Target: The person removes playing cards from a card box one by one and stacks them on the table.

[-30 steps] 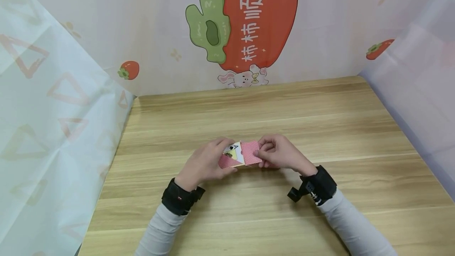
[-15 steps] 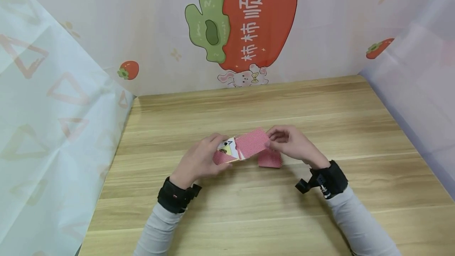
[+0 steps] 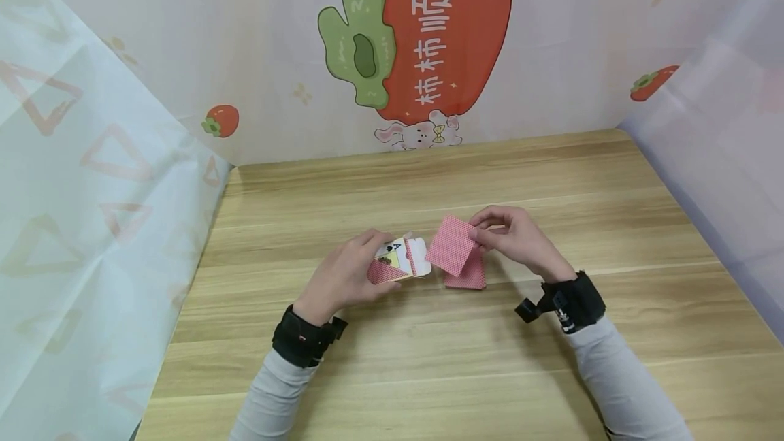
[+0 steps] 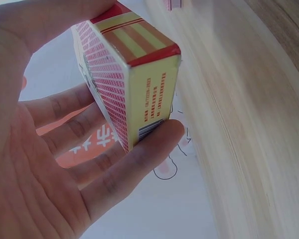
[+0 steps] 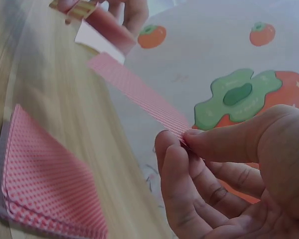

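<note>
My left hand (image 3: pixel 349 271) grips a playing card box (image 3: pixel 395 260) by its edges, thumb on one side and fingers on the other. An ace of spades is on the box's face, and its white flap stands open toward the right. The left wrist view shows the closed end of the box (image 4: pixel 152 94) with red print and a barcode. My right hand (image 3: pixel 517 240) pinches a playing card (image 3: pixel 452 243), red-patterned back up, between thumb and fingertips. Whether it is one card or a few I cannot tell. Below it a stack of playing cards (image 5: pixel 50 184) lies on the table.
The wooden table (image 3: pixel 392 373) reaches back to a light cloth backdrop (image 3: pixel 269 53) printed with a big persimmon. White cloth sides (image 3: pixel 79 189) hang at the left and right. Black camera straps (image 3: pixel 306 339) are on both wrists.
My right hand has drawn the card out of the box and moved up and right, uncovering the stack on the table. The left hand with the box has shifted slightly left.
</note>
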{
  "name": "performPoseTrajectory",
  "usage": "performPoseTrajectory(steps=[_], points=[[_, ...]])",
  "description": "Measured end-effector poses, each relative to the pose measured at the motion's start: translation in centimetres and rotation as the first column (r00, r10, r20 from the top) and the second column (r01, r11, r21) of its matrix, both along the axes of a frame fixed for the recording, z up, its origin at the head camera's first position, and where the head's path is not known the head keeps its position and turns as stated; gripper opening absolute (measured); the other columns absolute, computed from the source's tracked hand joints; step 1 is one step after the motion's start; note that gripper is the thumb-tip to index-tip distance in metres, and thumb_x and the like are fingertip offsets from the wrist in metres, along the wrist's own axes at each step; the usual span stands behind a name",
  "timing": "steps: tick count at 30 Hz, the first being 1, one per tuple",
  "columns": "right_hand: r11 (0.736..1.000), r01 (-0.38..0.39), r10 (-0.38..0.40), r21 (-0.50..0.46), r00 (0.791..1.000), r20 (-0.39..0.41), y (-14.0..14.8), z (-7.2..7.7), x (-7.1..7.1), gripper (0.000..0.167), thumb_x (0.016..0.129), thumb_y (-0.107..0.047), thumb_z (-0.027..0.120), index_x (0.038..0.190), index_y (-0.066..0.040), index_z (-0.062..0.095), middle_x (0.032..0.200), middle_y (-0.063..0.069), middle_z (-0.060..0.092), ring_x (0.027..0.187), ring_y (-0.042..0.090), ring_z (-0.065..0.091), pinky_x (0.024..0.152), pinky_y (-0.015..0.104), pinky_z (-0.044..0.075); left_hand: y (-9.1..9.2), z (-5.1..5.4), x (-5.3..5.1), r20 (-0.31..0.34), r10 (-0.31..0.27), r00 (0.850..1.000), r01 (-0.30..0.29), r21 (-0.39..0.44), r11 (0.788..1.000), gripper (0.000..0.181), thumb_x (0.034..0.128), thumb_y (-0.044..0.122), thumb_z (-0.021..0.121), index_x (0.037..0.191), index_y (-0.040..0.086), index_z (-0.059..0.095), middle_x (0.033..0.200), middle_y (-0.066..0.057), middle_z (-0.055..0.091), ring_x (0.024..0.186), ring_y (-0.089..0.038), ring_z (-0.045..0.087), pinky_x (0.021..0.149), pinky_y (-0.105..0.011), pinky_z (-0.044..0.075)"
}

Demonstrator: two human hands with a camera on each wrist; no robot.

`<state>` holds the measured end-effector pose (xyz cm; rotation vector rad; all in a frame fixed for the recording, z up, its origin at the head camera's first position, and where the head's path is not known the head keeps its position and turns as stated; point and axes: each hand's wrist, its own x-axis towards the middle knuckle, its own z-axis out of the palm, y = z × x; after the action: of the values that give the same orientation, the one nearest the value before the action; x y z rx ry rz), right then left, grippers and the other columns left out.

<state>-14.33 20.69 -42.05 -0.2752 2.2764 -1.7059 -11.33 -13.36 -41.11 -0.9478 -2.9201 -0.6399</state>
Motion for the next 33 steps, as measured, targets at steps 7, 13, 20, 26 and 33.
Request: performPoseTrajectory(steps=[7,13,20,26,33], points=[[0.998,0.055,-0.056,0.038,0.998,0.032,0.8,-1.4,-1.0,0.025,0.1,-0.014,0.077,0.12,0.001,0.076,0.118,0.019,0.074,0.087,0.016,0.075,0.081,0.036,0.064,0.1,0.0,0.1,0.0,0.003,1.0,-0.003,-0.003,1.0,0.074,0.0794,0.039,0.094,0.14,0.011,0.063,0.128,-0.005,0.07,0.1,-0.017,0.067,0.082,-0.034,0.059],[0.985,0.028,-0.034,0.169,0.999,0.033,1.1,-2.5,-1.4,0.022,0.099,-0.017,0.077,0.118,-0.005,0.08,0.12,0.017,0.076,0.085,0.019,0.072,0.077,0.031,0.061,0.1,0.0,0.1,-0.003,0.002,1.0,-0.002,-0.002,1.0,0.074,0.0798,0.039,0.094,0.14,0.01,0.063,0.13,-0.006,0.07,0.102,-0.018,0.068,0.084,-0.035,0.059],[0.979,0.023,-0.033,0.202,0.998,0.044,0.6,-3.3,-1.4,0.016,0.1,-0.01,0.075,0.112,0.001,0.078,0.101,0.015,0.075,0.079,0.02,0.072,0.071,0.031,0.061,0.0,-0.1,0.0,-0.013,-0.006,1.0,0.006,0.008,1.0,0.073,0.0799,0.039,0.094,0.139,0.01,0.063,0.13,-0.007,0.07,0.101,-0.017,0.068,0.083,-0.034,0.059],[0.975,0.019,-0.027,0.223,0.999,0.036,0.2,-3.7,-1.3,0.012,0.1,-0.009,0.075,0.108,0.0,0.077,0.096,0.013,0.074,0.076,0.02,0.073,0.071,0.032,0.062,0.0,-0.1,0.0,-0.024,-0.015,1.0,0.015,0.008,1.0,0.073,0.08,0.039,0.093,0.139,0.011,0.062,0.128,-0.006,0.07,0.099,-0.017,0.068,0.081,-0.033,0.059],[0.94,0.045,-0.023,0.337,0.997,-0.069,-0.1,-4.0,-1.2,0.009,0.098,-0.012,0.077,0.103,-0.005,0.078,0.093,0.01,0.072,0.074,0.019,0.066,0.064,0.028,0.054,0.0,-0.1,0.1,-0.044,-0.02,0.999,0.021,0.01,1.0,0.073,0.0792,0.039,0.094,0.138,0.01,0.063,0.127,-0.005,0.071,0.098,-0.017,0.068,0.082,-0.034,0.059]])
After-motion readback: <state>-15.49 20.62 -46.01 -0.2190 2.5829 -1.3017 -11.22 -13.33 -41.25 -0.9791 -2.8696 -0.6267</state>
